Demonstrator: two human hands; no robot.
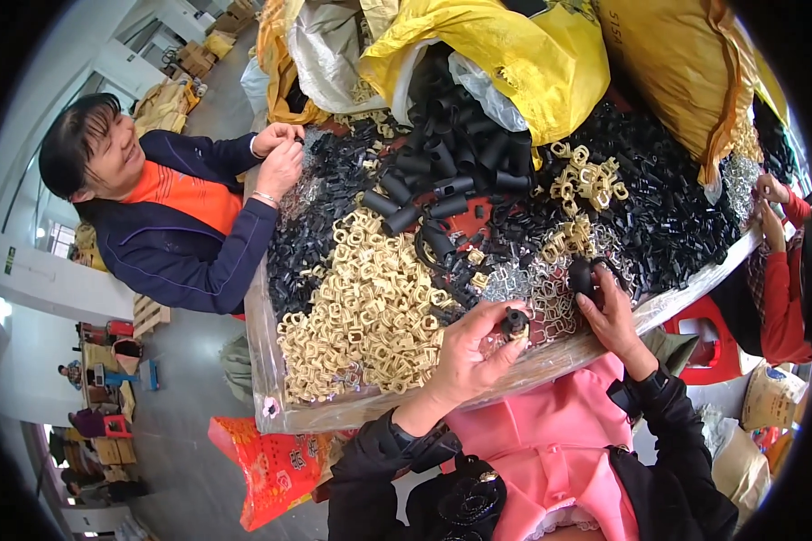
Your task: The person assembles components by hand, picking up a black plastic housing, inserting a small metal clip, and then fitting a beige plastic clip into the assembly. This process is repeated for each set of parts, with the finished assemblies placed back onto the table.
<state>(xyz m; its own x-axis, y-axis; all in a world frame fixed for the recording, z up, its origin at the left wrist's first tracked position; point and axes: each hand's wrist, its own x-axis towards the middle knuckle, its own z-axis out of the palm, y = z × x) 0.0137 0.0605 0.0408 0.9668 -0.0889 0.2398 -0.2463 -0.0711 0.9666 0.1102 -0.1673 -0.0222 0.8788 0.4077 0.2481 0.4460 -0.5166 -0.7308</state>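
Observation:
My left hand (465, 353) is closed around a small black ridged plastic part (515, 322), held upright at the table's near edge. Something pale gold shows just below it, partly hidden by my fingers. In my right hand (615, 317), the fingers grip a smooth, rounded black plastic piece (581, 276) above the loose parts. Silver wire rings (552, 311) lie between and beneath my hands. To the left of my left hand spreads a big heap of gold-coloured square buckle-like pieces (365, 302). A smaller gold cluster (589, 178) sits beyond my right hand.
Black tubes (442, 158) and small black parts (668, 194) cover much of the table. Yellow sacks (514, 68) stand at the far side. A co-worker (180, 212) works at the left, and another person's hands (770, 212) at the right. A red stool (708, 338) stands right.

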